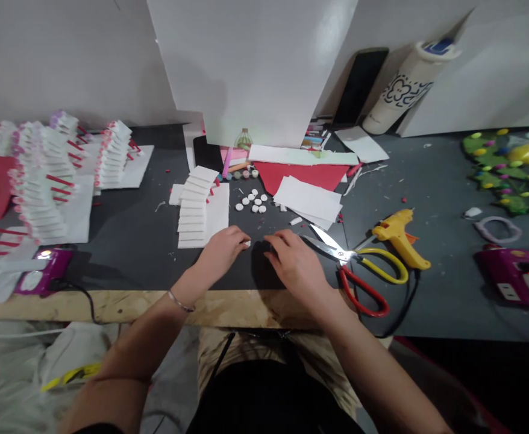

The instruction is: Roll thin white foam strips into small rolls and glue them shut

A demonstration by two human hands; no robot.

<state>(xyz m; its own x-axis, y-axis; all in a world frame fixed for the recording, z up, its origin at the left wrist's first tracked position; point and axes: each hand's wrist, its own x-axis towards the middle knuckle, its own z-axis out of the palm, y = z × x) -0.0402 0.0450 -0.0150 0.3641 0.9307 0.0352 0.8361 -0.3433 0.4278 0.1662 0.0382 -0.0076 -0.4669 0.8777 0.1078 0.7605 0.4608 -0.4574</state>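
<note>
My left hand (223, 246) is closed in a pinch on a small white piece (247, 243), maybe a rolled paper disc, just above the dark tabletop. Facing it, my right hand (294, 256) has its fingers drawn together. What they hold, if anything, I cannot make out. Beyond both hands lies a loose group of small white discs (252, 201). Left of the discs, a stepped stack of white folded strips (197, 208) with red bits rests on a white card (218, 208). Large scissors (343, 256) with one red and one yellow handle lie partly open beside my right hand.
A yellow glue gun (400, 235) lies right of the scissors. White paper sheets (309, 199) overlap red paper (287, 173). Several stepped paper pieces (43, 187) stand at left near a purple box (45, 271). A bottle (402, 90) and phone (361, 84) lean at the back.
</note>
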